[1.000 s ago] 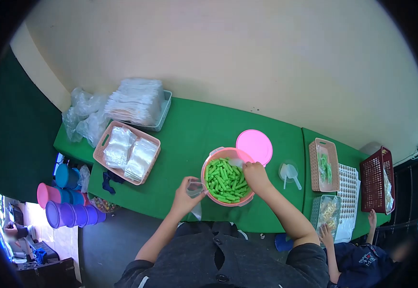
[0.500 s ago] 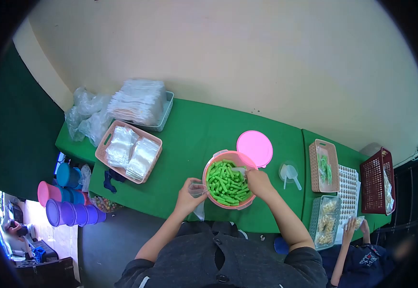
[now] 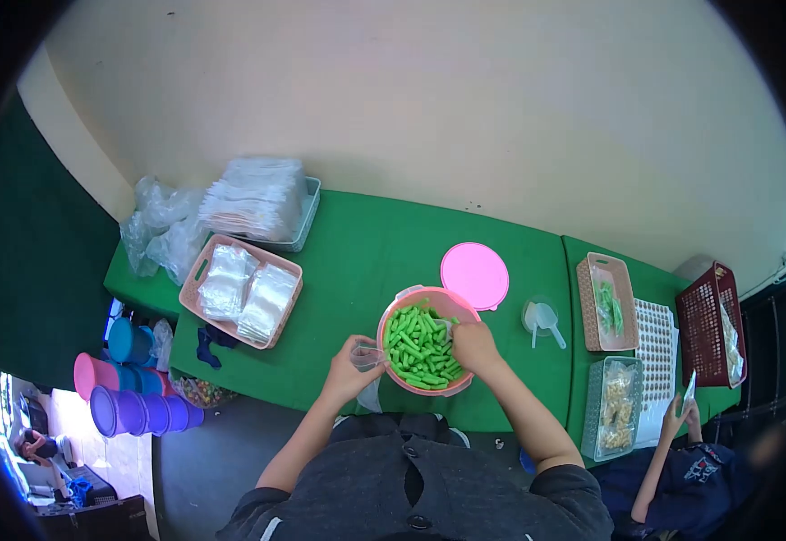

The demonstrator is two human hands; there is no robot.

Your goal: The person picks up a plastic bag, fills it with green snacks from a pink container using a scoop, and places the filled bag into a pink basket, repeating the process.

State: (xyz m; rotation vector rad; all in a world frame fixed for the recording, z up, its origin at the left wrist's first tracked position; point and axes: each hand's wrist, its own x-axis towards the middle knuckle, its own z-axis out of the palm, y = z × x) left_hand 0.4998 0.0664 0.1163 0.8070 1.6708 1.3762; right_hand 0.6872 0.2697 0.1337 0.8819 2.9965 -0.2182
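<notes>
A pink tub (image 3: 384,317) full of green stick-shaped snacks (image 3: 418,347) stands at the table's front edge before me. My left hand (image 3: 346,371) is at the tub's left rim, its fingers closed around a clear plastic cup (image 3: 367,357). Below that hand hangs a clear plastic bag (image 3: 370,397); how it joins the cup is hard to see. My right hand (image 3: 474,349) is inside the tub's right side, closed on a translucent scoop (image 3: 448,330) that is partly hidden among the sticks. The round pink lid (image 3: 475,276) lies just behind the tub.
Left are a basket of clear bags (image 3: 292,317) and a tray of stacked white packets (image 3: 253,200). Right are a small bowl with a white spoon (image 3: 544,318), baskets of packed snacks (image 3: 607,307), a sticker sheet (image 3: 654,338) and a maroon basket (image 3: 708,316). A co-worker's hands (image 3: 677,419) handle a packet.
My right hand has shifted slightly left and down in the tub with the scoop. My left hand stays by the rim. The co-worker's packet is now tilted upright.
</notes>
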